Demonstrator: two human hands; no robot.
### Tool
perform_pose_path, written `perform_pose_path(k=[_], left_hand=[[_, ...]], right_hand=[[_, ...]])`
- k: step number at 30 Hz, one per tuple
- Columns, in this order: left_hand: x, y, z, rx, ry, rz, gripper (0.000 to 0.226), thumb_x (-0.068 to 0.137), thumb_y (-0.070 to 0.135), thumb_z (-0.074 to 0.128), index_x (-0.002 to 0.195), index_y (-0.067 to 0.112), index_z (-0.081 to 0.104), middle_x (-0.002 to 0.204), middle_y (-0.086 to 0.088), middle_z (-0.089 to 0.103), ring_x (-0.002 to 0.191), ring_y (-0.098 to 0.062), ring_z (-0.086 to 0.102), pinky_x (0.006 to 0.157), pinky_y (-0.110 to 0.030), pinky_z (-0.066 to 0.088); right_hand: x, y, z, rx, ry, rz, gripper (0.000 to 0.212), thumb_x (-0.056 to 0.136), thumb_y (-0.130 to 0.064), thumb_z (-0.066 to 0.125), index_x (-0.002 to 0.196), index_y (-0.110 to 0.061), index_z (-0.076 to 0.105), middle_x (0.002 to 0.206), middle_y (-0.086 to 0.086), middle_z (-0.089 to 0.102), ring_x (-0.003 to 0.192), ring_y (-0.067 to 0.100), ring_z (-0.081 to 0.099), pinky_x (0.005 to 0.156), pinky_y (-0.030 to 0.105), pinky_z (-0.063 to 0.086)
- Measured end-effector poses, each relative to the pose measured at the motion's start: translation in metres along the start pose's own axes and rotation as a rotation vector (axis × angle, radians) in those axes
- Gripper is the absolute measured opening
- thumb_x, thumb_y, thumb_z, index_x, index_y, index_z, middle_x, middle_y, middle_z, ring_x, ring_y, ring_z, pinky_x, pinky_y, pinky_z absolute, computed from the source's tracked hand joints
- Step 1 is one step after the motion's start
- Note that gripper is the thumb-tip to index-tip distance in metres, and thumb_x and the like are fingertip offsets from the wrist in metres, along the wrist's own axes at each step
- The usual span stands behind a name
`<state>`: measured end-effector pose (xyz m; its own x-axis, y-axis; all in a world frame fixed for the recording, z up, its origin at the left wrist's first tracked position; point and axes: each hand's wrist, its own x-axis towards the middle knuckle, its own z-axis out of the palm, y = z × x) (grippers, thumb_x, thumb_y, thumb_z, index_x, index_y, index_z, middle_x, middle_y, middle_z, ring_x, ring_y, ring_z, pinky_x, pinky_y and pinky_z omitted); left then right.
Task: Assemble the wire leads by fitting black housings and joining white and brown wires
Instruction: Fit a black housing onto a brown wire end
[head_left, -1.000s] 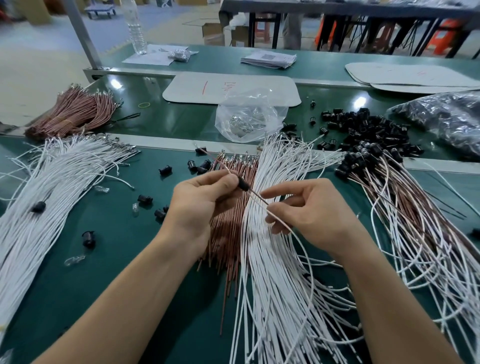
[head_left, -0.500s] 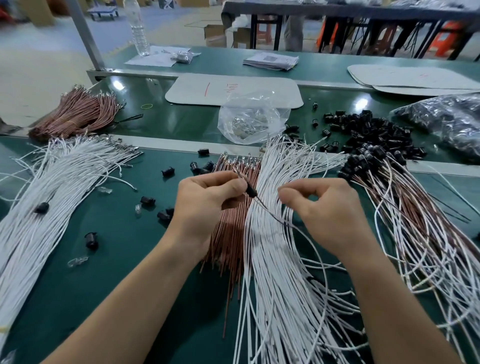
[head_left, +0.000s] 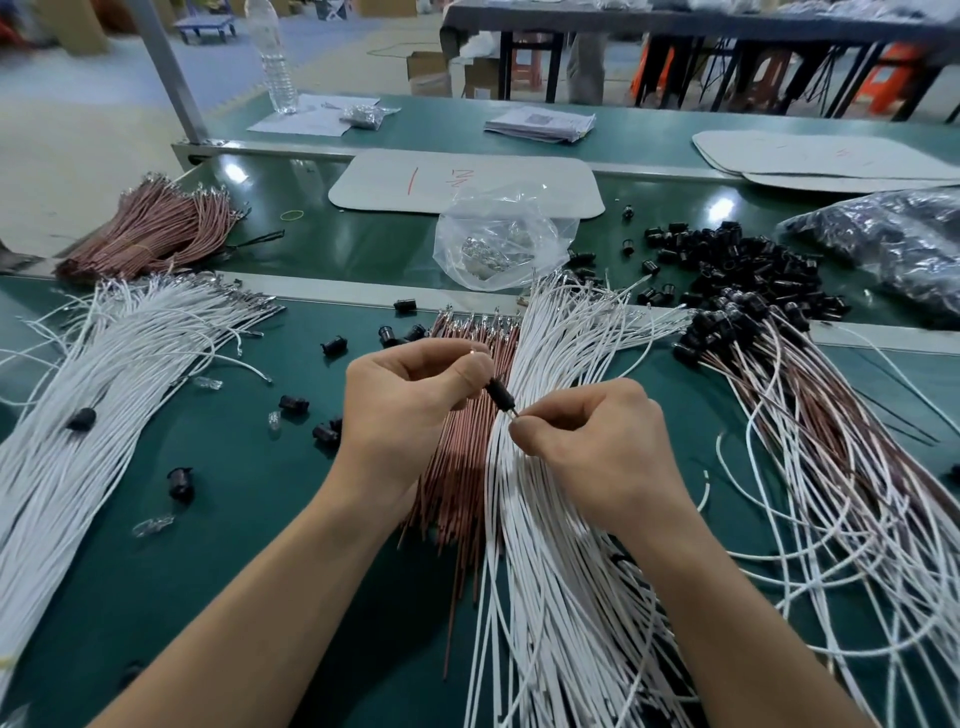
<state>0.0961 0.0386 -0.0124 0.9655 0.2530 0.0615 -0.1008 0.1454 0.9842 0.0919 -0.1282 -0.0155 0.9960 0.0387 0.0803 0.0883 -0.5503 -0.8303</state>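
Closest in, at 6 o'clock, a big bunch of white wires (head_left: 561, 545) lies on the green table (head_left: 223, 519) and runs up under the two hands. Next to it, at about 7 o'clock from the hands, is a flat bunch of brown wires (head_left: 457, 483). Just above these, the left hand (head_left: 410, 400) pinches a small black housing (head_left: 500, 396) between thumb and finger. This holds the housing up off the table in the middle of the view. The right hand (head_left: 597, 441) is curled and pinches a thin wire (head_left: 513, 413) right at the lower end of that housing; I cannot tell the wire's colour. At 9 o'clock from the hands, a few loose black housings (head_left: 293, 402) and little clear glass bulbs (head_left: 153, 526) sit on the table. Past them a wide heap of white wires (head_left: 78, 415) fans out. At 3 o'clock is a heap of joined wires (head_left: 831, 467), brown and white, with black housings on their far ends. Farther off, at 12 o'clock, is a clear plastic bag (head_left: 498, 244) with shiny bits inside. At 1 o'clock is a pile of black housings (head_left: 727, 265). At 10 o'clock lies a far bunch of brown wires (head_left: 150, 228). Farthest away are a white board (head_left: 462, 182), a stack of papers (head_left: 540, 124) and a water bottle (head_left: 275, 57).
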Motion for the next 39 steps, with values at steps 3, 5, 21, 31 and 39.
perform_pose_path(k=[3, 5, 21, 31, 39], left_hand=[[0.001, 0.0, 0.0, -0.016, -0.023, -0.025, 0.017, 0.082, 0.004, 0.08, 0.076, 0.019, 0.084, 0.075, -0.004, 0.078, 0.065, -0.008, 0.069, 0.063, -0.015, 0.053], [0.0, 0.0, 0.001, -0.024, -0.047, -0.054, 0.019, 0.083, 0.005, 0.078, 0.076, 0.021, 0.085, 0.076, -0.005, 0.078, 0.063, -0.008, 0.069, 0.062, -0.015, 0.053], [0.001, -0.001, -0.001, -0.056, -0.024, -0.141, 0.012, 0.081, 0.011, 0.08, 0.073, 0.019, 0.084, 0.07, -0.003, 0.075, 0.056, -0.01, 0.065, 0.058, -0.019, 0.054], [0.003, 0.0, -0.001, -0.032, 0.01, -0.102, 0.025, 0.089, 0.001, 0.073, 0.071, 0.016, 0.081, 0.068, -0.004, 0.074, 0.056, -0.012, 0.065, 0.057, -0.019, 0.054], [0.005, 0.0, -0.001, -0.038, -0.035, -0.135, 0.031, 0.092, 0.002, 0.071, 0.073, 0.022, 0.084, 0.071, -0.003, 0.076, 0.057, -0.01, 0.066, 0.059, -0.018, 0.055]], right_hand=[[0.0, 0.0, 0.001, 0.032, 0.008, -0.001, 0.017, 0.082, -0.028, 0.082, 0.074, -0.042, 0.078, 0.06, -0.008, 0.07, 0.058, 0.009, 0.065, 0.055, 0.03, 0.054], [0.001, 0.0, 0.003, 0.058, 0.018, -0.004, 0.015, 0.083, -0.025, 0.081, 0.076, -0.039, 0.078, 0.063, -0.003, 0.072, 0.063, 0.016, 0.067, 0.062, 0.037, 0.057], [-0.001, 0.0, 0.01, 0.028, 0.008, -0.085, 0.023, 0.09, -0.021, 0.074, 0.067, -0.02, 0.075, 0.061, 0.003, 0.067, 0.061, 0.019, 0.059, 0.061, 0.037, 0.044], [0.001, 0.001, 0.011, 0.028, 0.001, -0.066, 0.023, 0.09, -0.021, 0.073, 0.068, -0.014, 0.074, 0.061, 0.006, 0.064, 0.053, 0.017, 0.052, 0.054, 0.036, 0.044], [0.001, 0.001, 0.011, 0.042, -0.004, -0.072, 0.024, 0.09, -0.02, 0.074, 0.066, -0.015, 0.073, 0.057, 0.006, 0.059, 0.048, 0.008, 0.041, 0.048, 0.027, 0.032]])
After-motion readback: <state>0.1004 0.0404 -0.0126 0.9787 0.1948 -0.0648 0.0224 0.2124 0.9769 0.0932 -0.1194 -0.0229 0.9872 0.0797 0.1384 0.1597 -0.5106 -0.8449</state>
